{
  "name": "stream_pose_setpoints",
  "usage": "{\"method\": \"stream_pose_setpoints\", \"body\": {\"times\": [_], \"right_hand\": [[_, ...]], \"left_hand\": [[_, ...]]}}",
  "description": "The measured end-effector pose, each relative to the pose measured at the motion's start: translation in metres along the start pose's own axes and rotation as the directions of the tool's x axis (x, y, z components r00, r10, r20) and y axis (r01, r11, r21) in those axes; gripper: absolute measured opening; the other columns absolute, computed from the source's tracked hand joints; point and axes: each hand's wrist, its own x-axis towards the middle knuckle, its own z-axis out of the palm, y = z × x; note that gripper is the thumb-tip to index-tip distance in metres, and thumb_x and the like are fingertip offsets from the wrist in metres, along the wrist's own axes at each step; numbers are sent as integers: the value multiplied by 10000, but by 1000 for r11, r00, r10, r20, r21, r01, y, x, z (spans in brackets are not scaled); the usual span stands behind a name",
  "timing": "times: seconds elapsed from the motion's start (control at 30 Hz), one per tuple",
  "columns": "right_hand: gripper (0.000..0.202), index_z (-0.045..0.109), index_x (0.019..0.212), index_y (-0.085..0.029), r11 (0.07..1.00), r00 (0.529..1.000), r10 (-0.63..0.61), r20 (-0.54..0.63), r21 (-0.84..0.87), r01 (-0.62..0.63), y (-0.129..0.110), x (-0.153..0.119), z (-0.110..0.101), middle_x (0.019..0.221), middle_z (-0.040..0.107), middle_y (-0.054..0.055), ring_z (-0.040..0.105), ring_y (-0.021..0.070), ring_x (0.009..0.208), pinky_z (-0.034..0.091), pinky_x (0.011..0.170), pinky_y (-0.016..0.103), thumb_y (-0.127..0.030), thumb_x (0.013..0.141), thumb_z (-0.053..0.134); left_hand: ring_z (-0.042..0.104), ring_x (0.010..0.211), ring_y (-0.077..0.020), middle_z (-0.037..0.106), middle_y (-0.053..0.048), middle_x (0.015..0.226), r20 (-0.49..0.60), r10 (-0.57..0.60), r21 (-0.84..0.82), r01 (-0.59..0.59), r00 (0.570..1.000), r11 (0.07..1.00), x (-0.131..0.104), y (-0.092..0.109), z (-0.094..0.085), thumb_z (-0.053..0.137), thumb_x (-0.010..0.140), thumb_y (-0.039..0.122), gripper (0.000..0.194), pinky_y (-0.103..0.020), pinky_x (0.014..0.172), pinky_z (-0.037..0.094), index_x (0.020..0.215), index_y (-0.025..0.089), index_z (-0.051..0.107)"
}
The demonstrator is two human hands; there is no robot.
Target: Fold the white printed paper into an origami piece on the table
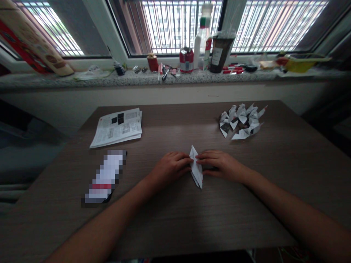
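A narrow folded white paper (196,171), pointed at both ends, lies on the brown table (164,226) between my hands. My left hand (172,165) touches its left edge with the fingertips, fingers close together. From the other side, my right hand (221,164) rests its fingertips on the paper's right edge, with a gap between its fingers. Both hands hold the paper at about its middle. Several folded paper pieces (242,118) stand grouped at the back right of the table.
Printed sheets (117,128) lie stacked at the back left, with a pixelated phone-like object (105,179) nearer. On the windowsill (95,83) stand a red can (186,60), a bottle (201,44), a dark cup (221,51) and a yellow item (300,65).
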Motion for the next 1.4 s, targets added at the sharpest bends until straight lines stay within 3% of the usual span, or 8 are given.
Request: {"method": "stream_pose_setpoints", "body": {"times": [0.27, 0.6, 0.8, 1.13, 1.4], "right_hand": [[425, 638, 1366, -268, 999, 1000, 0, 4, 38, 0, 2, 0, -1, 1376, 671, 88, 608, 245, 1296, 479, 1109, 475, -313, 949, 707], [332, 678, 1295, -272, 999, 999, 32, -30, -9, -32, -2, 1, 3, 1344, 691, 83, 627, 258, 1265, 494, 1083, 488, -353, 974, 676], [289, 693, 1262, -260, 999, 997, 49, -57, -3, -49, -3, 3, 4, 1315, 708, 81, 646, 251, 1234, 508, 1066, 467, -346, 987, 656], [373, 645, 1353, -263, 1000, 1000, 13, -27, 26, -13, -3, 0, 0, 1360, 680, 84, 627, 235, 1263, 496, 1085, 477, -262, 980, 633], [252, 711, 1229, -261, 998, 994, 57, -98, 15, -56, -5, 4, 7, 1264, 737, 70, 681, 234, 1189, 537, 1035, 459, -257, 1001, 604]], "left_hand": [[687, 989, -239, 713, -71, 1143, -8, 57, 151, -55, 998, 987, 3, 7, -2, 567, 1030, 256, 176, -390, 866, 546, 1166, 210, 669], [684, 1086, -270, 683, -108, 1265, 32, 38, 7, -38, 999, 999, -2, 8, -11, 663, 964, 422, 377, -417, 900, 563, 1283, 222, 644], [696, 1068, -260, 698, -102, 1248, 18, 36, 10, -36, 999, 999, -1, 7, -10, 642, 983, 454, 363, -395, 879, 573, 1258, 217, 653], [720, 992, -233, 729, -89, 1169, -22, 25, 54, -23, 999, 998, 0, 7, -2, 587, 1028, 361, 236, -365, 817, 594, 1156, 199, 700], [715, 973, -227, 733, -85, 1146, -19, 5, 36, -4, 1000, 999, 2, 14, -8, 561, 1016, 289, 199, -359, 815, 586, 1122, 196, 701]]}}
